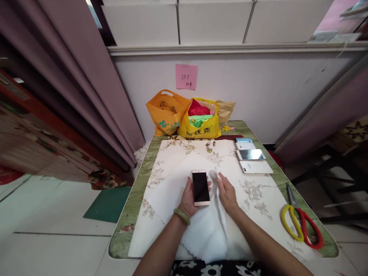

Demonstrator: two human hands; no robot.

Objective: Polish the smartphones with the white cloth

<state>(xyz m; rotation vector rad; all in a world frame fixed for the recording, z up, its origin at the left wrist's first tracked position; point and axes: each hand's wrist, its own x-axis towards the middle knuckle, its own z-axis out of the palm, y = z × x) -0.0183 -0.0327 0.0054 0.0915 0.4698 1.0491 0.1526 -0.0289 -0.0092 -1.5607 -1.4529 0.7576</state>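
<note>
My left hand (188,199), with a green bangle at the wrist, is closed round a smartphone (200,188). The phone is upright in the palm, its dark screen facing me. To its right, my right hand (227,193) has its fingers together at the raised edge of a white cloth (205,237). That cloth drapes below the phone toward the table's front edge; part of it blurs into the pale, flower-patterned sheet (169,172) beneath. A small clear bottle (209,148) stands beyond the phone.
Several phones (256,167) lie at the table's right side. Large scissors (296,218) with yellow and red handles rest near the front right corner. An orange bag (166,113), a stuffed yellow bag (201,131) and a brown paper bag (226,111) stand at the back against the wall.
</note>
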